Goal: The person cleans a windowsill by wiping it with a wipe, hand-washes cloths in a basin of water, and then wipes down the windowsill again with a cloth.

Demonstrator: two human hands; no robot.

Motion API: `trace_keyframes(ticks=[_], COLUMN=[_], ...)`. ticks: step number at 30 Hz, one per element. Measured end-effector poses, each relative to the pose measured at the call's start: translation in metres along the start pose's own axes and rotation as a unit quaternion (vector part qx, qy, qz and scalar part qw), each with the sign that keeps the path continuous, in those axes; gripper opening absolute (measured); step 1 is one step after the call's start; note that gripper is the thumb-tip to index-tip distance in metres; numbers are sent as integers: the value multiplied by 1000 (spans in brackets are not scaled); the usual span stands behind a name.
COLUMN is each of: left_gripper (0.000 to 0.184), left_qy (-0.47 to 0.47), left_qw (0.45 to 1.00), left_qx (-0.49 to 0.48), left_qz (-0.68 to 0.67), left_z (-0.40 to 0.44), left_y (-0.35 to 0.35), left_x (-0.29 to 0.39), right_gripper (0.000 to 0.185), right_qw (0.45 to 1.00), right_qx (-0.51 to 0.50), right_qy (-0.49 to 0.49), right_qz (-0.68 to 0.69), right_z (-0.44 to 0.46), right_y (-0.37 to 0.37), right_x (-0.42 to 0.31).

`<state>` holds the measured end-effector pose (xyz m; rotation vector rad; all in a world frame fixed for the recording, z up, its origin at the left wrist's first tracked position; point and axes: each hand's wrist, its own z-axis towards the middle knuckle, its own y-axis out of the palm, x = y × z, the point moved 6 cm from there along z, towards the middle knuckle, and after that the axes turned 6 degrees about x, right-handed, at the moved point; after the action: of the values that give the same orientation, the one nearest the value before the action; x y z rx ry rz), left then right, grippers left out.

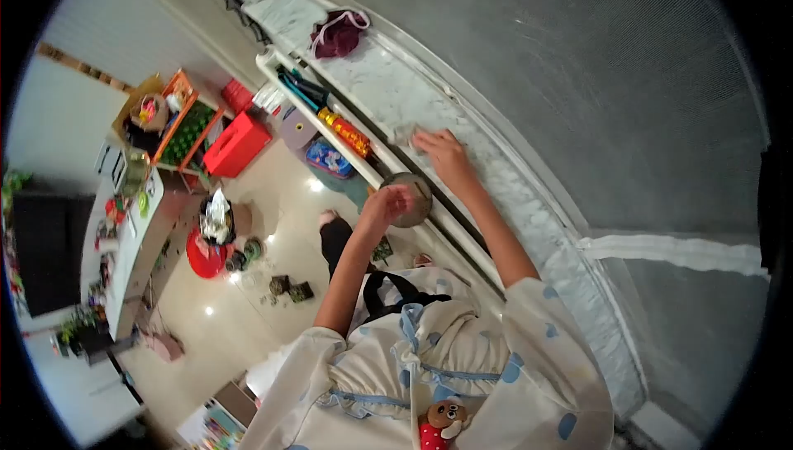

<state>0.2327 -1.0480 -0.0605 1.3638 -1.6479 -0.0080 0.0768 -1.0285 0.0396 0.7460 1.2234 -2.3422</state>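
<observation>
At the radiator-like white rails beside the sill, my left hand (393,202) is at the near side of a round grey-brown bowl (420,200), with its fingers curled over the rim. Part of the bowl is hidden behind that hand. On the marble windowsill (504,177), my right hand (443,155) reaches forward and its closed fingers press on a small crumpled greyish cloth or tissue (405,135). The exact kind of this light piece is hard to make out.
A dark maroon bag (339,33) with a white cord lies further along the sill. An orange-red packet (345,132) and umbrellas (301,86) rest between the white rails (462,239). A window screen (628,103) borders the sill. Small plant pots (289,288) stand on the floor.
</observation>
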Motion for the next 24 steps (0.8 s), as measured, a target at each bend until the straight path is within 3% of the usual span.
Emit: trace_keyframes(ticks=[3, 6, 9, 14, 16, 20, 24], left_gripper=[25, 25, 26, 33, 38, 40, 47], left_qy=[-49, -145, -221, -189, -134, -114, -91], left_qw=[994, 936, 888, 864, 826, 835, 868], left_qx=[-62, -184, -217, -233, -272, -288, -266], left_qz=[76, 264, 341, 404, 475, 456, 409], left_z=[4, -2, 1, 14, 23, 24, 30], left_y=[-10, -23, -49, -78, -77, -68, -62], left_x=[21, 38, 38, 39, 35, 23, -2], right_gripper=[40, 46, 48, 40, 31, 20, 25], right_qw=[1000, 995, 991, 989, 982, 966, 960], right_qx=[-12, -40, -33, -77, -83, -135, -174], right_qy=[12, 38, 31, 2, -68, -141, -79], right_qz=[-11, -78, -127, -123, -156, -171, -206], right_z=[-19, 7, 59, 114, 113, 65, 6], right_y=[-17, 7, 49, 88, 88, 74, 34], right_x=[-2, -12, -10, -5, -18, -38, -43])
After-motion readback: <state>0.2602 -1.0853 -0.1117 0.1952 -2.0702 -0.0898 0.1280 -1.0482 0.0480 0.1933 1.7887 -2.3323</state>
